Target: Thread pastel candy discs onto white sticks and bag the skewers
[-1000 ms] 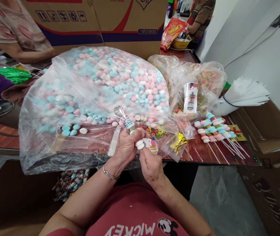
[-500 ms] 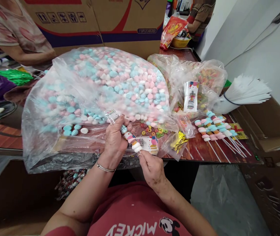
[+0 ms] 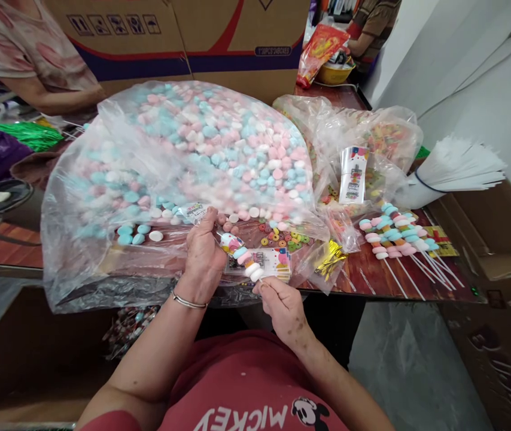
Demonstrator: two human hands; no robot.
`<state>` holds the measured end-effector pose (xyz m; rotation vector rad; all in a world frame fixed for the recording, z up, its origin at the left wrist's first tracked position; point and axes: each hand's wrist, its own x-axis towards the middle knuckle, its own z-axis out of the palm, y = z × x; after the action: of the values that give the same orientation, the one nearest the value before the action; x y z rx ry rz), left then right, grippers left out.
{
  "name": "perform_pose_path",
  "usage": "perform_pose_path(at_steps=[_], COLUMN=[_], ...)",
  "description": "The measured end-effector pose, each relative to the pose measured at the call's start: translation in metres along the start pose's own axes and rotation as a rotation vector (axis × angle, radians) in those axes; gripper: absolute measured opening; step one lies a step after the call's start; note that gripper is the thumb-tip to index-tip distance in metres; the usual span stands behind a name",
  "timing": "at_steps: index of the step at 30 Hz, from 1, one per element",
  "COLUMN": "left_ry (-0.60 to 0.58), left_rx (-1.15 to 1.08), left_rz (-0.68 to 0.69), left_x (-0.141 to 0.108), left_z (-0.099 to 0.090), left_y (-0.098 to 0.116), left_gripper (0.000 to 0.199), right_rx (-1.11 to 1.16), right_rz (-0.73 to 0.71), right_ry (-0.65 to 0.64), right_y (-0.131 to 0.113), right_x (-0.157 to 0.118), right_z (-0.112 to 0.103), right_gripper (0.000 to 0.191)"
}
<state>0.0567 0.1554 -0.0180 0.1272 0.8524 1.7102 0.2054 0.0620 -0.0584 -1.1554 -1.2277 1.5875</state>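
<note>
Marshmallow skewer (image 3: 243, 257), between left grip (image 3: 204, 254) and right grip (image 3: 283, 306)

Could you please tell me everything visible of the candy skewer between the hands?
The candy skewer slants, its soft-looking blue, pink, orange and white pieces on a stick. A clear, printed wrapper covers part; the near white pieces look bare. The left hand grips its far end; the right hand pinches the stick.
</note>
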Motion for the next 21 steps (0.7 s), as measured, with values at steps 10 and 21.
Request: perform_pose_path(at_steps=[10,21], left_ry=[-0.055,-0.014], left_rx=[0.049,0.124], left_rz=[-0.054,-0.184], left_x=[-0.006,0.003], left_z=[0.0,-0.001], left_y=[-0.008,-0.002], left_gripper=[0.031,0.029], right_rx=[-0.872,-1.237], right_rz=[-0.502,-0.759], right_ry=[0.233,0.342], right_y=[0.005,0.003], right_x=[0.007,0.009], right_z=[-0.005,-0.014], right_gripper=[0.032,0.03])
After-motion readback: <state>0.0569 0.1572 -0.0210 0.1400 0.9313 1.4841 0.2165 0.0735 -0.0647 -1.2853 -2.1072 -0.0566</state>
